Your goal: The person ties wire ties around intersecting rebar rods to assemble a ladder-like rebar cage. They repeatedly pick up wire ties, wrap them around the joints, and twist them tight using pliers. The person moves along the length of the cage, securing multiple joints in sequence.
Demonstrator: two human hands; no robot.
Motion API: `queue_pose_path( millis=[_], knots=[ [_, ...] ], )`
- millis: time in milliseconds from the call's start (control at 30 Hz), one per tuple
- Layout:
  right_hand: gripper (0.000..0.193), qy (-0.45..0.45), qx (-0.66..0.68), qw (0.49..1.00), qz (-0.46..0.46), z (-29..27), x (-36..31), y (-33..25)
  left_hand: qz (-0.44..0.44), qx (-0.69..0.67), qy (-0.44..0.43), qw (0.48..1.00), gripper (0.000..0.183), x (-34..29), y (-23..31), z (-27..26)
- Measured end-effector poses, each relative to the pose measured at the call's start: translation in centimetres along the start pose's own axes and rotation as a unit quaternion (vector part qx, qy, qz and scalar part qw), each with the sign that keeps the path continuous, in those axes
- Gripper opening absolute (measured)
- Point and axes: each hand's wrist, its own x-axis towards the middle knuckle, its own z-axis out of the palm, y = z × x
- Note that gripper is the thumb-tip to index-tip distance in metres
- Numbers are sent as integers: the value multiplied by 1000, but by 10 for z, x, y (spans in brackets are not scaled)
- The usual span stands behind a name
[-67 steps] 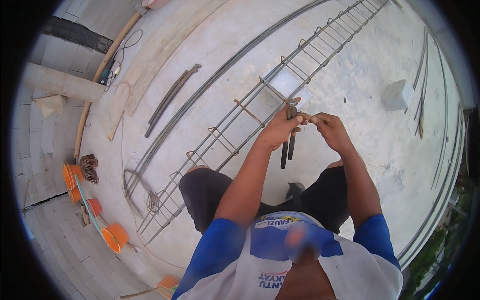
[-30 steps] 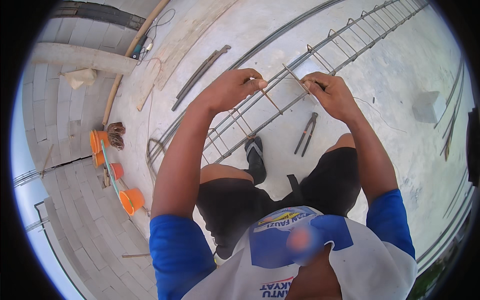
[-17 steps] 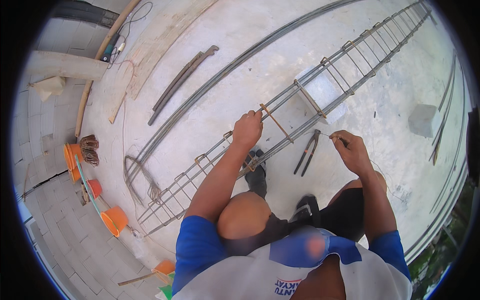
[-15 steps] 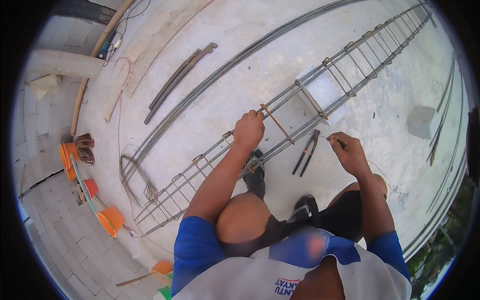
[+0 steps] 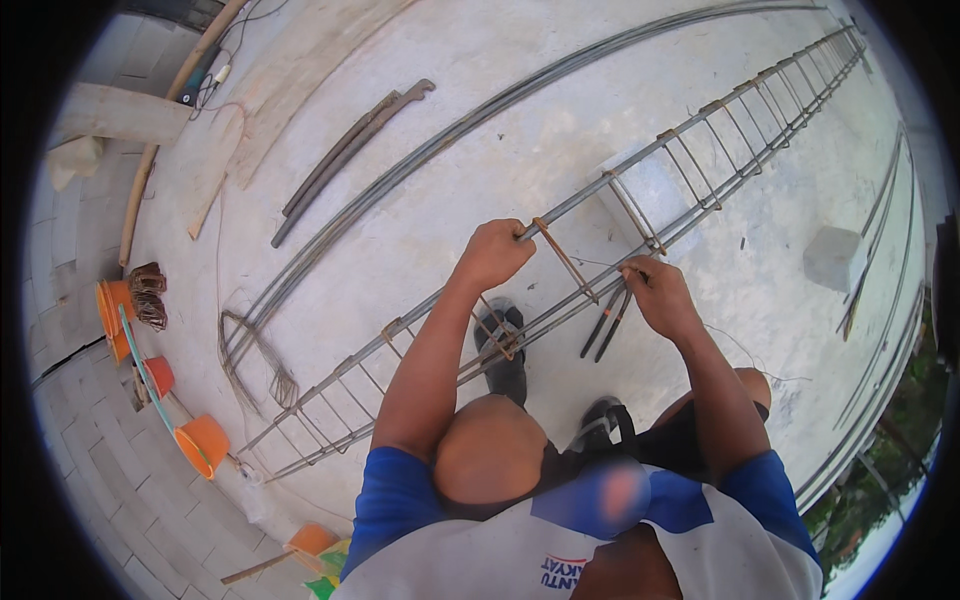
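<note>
A long steel rebar cage (image 5: 577, 199) with square stirrups runs diagonally from lower left to upper right. My left hand (image 5: 499, 253) is closed around its upper bar, right beside a rusty stirrup (image 5: 567, 260). Close to the lower bars, my right hand (image 5: 657, 292) pinches a thin tie wire (image 5: 592, 262). One end of the wire reaches into the cage near that stirrup; a loose tail trails behind the right wrist. Pincers with black and orange handles (image 5: 598, 332) lie on the floor under the right hand, which hides their head.
A pale block (image 5: 645, 185) sits beneath the cage; a grey block (image 5: 834, 257) stands at right. Long loose bars (image 5: 430, 145) curve across the floor beyond the cage. Two dark bar tools (image 5: 350, 160) lie farther left. Orange buckets (image 5: 203, 445) line the left wall. My shoe (image 5: 498, 325) is under the cage.
My right hand has moved left to the cage with the wire, now over the pincers' head. The cage's upper bar looks lifted or tilted, with my left hand still on it.
</note>
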Motion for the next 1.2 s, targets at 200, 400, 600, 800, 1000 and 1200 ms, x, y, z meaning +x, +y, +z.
queue_pose_path(
  millis=[200,400,600,800,1000,1200],
  knots=[
    [23,-17,-22,1000,12,2,1,5,-102,-165,-40,980,45,2,22,-11],
    [23,-16,-49,999,15,5,4,2,-76,-109,-42,990,47,6,18,-8],
    [24,15,-1,999,31,10,17,0,-57,-135,-2,989,37,0,26,-9],
    [29,-75,284,922,251,19,51,-43,-46,-188,-2,981,33,5,15,-3],
    [26,-124,339,908,212,47,69,-44,-50,-169,4,984,31,2,28,-7],
    [17,-141,339,911,189,59,80,-33,-33,-233,-2,972,27,10,17,-1]
  ],
)
